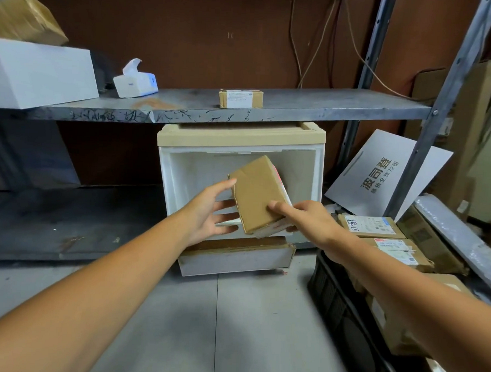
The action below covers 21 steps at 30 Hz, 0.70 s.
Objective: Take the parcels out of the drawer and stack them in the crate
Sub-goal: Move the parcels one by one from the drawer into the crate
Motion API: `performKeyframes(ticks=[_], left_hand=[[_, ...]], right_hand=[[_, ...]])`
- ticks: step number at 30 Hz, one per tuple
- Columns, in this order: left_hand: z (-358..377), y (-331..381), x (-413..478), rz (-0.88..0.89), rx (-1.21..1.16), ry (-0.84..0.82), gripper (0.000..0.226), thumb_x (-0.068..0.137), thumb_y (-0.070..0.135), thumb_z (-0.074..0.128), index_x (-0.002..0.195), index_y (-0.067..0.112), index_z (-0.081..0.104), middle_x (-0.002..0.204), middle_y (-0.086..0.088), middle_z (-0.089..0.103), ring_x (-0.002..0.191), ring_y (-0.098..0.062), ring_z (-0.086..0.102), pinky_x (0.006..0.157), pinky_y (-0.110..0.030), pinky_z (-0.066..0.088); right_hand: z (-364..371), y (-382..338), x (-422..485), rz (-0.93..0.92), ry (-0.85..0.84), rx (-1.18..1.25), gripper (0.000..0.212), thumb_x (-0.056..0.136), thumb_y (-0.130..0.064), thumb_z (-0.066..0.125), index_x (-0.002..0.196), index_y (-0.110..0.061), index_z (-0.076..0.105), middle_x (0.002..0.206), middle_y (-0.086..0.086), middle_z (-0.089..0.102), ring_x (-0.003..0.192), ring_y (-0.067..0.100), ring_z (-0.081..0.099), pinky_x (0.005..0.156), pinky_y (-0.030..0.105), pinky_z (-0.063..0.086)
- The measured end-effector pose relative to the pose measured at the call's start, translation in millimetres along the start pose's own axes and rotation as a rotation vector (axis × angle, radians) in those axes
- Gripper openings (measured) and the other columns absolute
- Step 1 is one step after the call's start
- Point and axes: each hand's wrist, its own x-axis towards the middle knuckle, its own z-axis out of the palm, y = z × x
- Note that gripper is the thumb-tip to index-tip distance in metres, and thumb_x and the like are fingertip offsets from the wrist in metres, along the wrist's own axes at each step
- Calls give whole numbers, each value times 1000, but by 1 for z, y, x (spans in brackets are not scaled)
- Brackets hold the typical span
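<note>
The right hand's fingers are curled round the lower right corner of a brown parcel, thumb on top and the rest underneath, so the hand alone carries the weight. The left hand is spread, its fingers straight at the parcel's left edge, probably to steady the tilt; I cannot tell if they touch. The parcel hangs tilted before the white cabinet, above the pulled-out drawer on the floor. The black crate stands to the right with labelled parcels already in it, close enough for a short carry.
</note>
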Motion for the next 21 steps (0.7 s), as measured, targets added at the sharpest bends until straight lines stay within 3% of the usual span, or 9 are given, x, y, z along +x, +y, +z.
performKeyframes(ticks=[2, 5, 8, 10, 12, 14, 16, 19, 21], left_hand=[[6, -1, 0, 34, 20, -3, 32, 97, 36, 61, 128, 37, 57, 126, -12, 62, 113, -32, 63, 97, -51, 53], [10, 0, 2, 67, 46, 20, 41, 97, 33, 62, 137, 40, 53, 130, -10, 58, 114, -33, 60, 81, -45, 59], [13, 3, -2, 34, 82, -24, 18, 99, 38, 58, 116, 45, 58, 125, -10, 60, 110, -30, 62, 84, -46, 57], [15, 4, -3, 24, 113, -34, 7, 99, 42, 56, 105, 45, 57, 122, -12, 63, 108, -28, 63, 84, -44, 57], [14, 3, 1, 32, 163, -8, 15, 98, 46, 57, 112, 41, 56, 124, -13, 62, 110, -28, 63, 88, -43, 57], [12, 0, 6, 26, 196, 55, 32, 97, 49, 58, 125, 36, 54, 123, -13, 62, 111, -30, 62, 92, -45, 57], [10, -3, 8, -8, 203, 119, 40, 95, 51, 59, 130, 31, 52, 118, -14, 62, 106, -30, 65, 85, -43, 60], [9, -5, 8, -74, 193, 160, 40, 94, 54, 58, 124, 28, 58, 111, -15, 63, 95, -28, 69, 67, -35, 61], [8, -6, 8, -110, 191, 162, 41, 94, 57, 56, 121, 26, 60, 109, -16, 65, 94, -29, 69, 64, -34, 59]], right_hand=[[0, -3, -4, 50, -76, 64, 59, 85, -70, 60, 100, -14, 75, 100, 2, 75, 90, 20, 72, 66, 26, 48], [-1, -4, -9, 53, -150, 109, 55, 90, -67, 54, 105, -18, 76, 98, -3, 78, 88, 15, 75, 61, 18, 45], [-3, -3, -10, 62, -173, 144, 58, 90, -68, 50, 107, -19, 75, 96, -4, 78, 89, 14, 75, 56, 13, 49], [-4, -3, -11, 74, -197, 152, 66, 88, -74, 47, 112, -19, 74, 97, -2, 78, 87, 14, 75, 64, 14, 53], [-5, 0, -10, 51, -168, 65, 84, 79, -87, 41, 127, -24, 68, 112, 1, 75, 95, 16, 72, 87, 29, 57], [-5, 2, -9, -35, -72, -162, 100, 73, -94, 38, 146, -26, 49, 136, 2, 62, 114, 19, 63, 101, 41, 50], [-6, 2, -12, -199, 49, -378, 102, 75, -88, 49, 155, -29, 29, 149, -2, 49, 124, 18, 55, 100, 40, 47], [-10, 4, -14, -488, 80, -628, 107, 72, -75, 70, 156, -33, 19, 156, -8, 32, 135, 14, 41, 103, 38, 47], [-8, 10, -11, -623, 63, -758, 110, 71, -67, 77, 157, -31, 18, 156, -6, 27, 138, 17, 35, 101, 39, 49]])
